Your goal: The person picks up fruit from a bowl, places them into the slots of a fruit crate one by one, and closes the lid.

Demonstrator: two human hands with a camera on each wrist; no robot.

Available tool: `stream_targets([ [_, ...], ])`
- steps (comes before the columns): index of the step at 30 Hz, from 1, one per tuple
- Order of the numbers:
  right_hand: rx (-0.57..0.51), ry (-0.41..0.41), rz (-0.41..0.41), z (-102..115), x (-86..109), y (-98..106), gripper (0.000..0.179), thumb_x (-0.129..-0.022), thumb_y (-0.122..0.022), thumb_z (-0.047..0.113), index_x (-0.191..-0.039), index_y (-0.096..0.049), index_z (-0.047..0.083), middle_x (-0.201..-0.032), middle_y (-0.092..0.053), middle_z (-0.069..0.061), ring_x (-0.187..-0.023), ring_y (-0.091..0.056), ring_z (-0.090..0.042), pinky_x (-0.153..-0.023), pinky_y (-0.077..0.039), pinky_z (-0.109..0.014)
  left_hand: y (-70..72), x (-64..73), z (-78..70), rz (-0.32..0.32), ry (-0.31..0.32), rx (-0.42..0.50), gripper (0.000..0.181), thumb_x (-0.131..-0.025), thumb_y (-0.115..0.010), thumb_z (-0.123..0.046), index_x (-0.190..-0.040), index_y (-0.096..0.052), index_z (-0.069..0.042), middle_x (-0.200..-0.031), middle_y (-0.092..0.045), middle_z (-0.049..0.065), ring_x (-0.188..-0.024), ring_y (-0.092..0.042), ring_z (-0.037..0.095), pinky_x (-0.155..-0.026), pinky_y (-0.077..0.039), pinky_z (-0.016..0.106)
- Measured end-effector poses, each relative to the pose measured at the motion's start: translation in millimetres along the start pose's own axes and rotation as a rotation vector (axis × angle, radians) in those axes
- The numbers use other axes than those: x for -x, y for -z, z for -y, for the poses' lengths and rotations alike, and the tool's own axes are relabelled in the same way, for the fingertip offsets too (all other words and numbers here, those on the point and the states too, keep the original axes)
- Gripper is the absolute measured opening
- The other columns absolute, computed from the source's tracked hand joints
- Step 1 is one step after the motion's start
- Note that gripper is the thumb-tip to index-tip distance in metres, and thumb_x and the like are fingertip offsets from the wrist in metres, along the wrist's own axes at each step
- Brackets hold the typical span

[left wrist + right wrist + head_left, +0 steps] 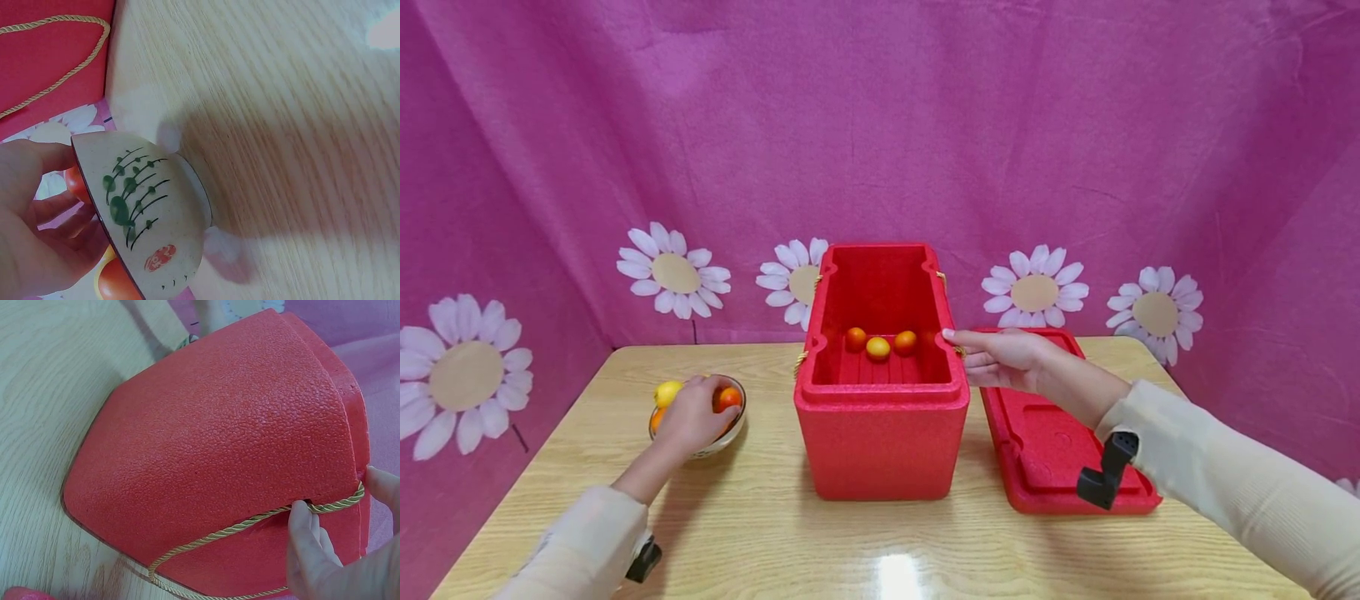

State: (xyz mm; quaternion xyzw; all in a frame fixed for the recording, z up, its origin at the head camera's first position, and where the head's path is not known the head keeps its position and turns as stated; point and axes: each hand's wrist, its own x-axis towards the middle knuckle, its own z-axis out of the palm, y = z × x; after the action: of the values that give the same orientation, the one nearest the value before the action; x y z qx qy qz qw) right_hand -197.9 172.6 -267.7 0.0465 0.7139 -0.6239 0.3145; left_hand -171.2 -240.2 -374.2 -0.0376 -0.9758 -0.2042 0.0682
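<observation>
My left hand [691,414] reaches into a small bowl [739,433] at the left of the table. Its thumb and fingers lie on either side of a red-orange tomato [76,184] inside the rim. A yellow fruit [667,393] and another orange-red one [117,281] are also in the bowl. My right hand [1009,360] touches the right side of a tall red foam box [882,446]. Its thumb rests at the rim, while fairly straight fingers meet the outer wall beside a gold rope handle [231,530]. Two orange-red fruits and a yellow one [877,348] lie inside the box.
A red lid [1067,450] lies on the wooden table [910,542] to the right of the box, beneath the right forearm. Behind the table hangs a magenta cloth [880,125] with white flowers. Each wrist carries a black camera mount [1108,471].
</observation>
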Motion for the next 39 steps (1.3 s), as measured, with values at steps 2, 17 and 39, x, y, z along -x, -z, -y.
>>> stream_targets([
  [2,0.0,0.003,0.001,0.0,-0.1,0.2,0.027,-0.093,-0.059,0.041,-0.102,-0.068,0.018,-0.078,-0.073,0.006,-0.077,-0.07,-0.008,-0.084,-0.057,-0.026,0.3,0.0,0.2,-0.003,-0.004,0.009,0.037,-0.084,-0.068,-0.017,-0.117,-0.061,0.001,-0.109,-0.06,0.025,-0.099,-0.058,0.038,-0.087,-0.05,0.052],
  [17,-0.006,0.012,0.07,0.2,-2.1,-0.5,0.025,-0.097,-0.053,0.037,-0.083,-0.064,0.019,-0.056,-0.039,0.007,-0.053,-0.033,-0.006,-0.072,-0.052,-0.015,15.7,2.5,-1.4,-0.027,-0.037,0.156,0.042,-0.085,-0.068,-0.015,-0.122,-0.056,0.003,-0.12,-0.057,0.025,-0.103,-0.06,0.04,-0.09,-0.052,0.052],
  [39,-0.009,0.014,0.071,-1.5,-3.5,-0.9,0.026,-0.097,-0.053,0.036,-0.081,-0.06,0.018,-0.056,-0.036,0.007,-0.054,-0.031,-0.006,-0.065,-0.047,-0.013,23.8,-6.5,-21.7,-0.038,-0.078,0.262,0.043,-0.086,-0.069,-0.016,-0.124,-0.057,-0.001,-0.122,-0.06,0.02,-0.097,-0.064,0.033,-0.084,-0.056,0.045],
])
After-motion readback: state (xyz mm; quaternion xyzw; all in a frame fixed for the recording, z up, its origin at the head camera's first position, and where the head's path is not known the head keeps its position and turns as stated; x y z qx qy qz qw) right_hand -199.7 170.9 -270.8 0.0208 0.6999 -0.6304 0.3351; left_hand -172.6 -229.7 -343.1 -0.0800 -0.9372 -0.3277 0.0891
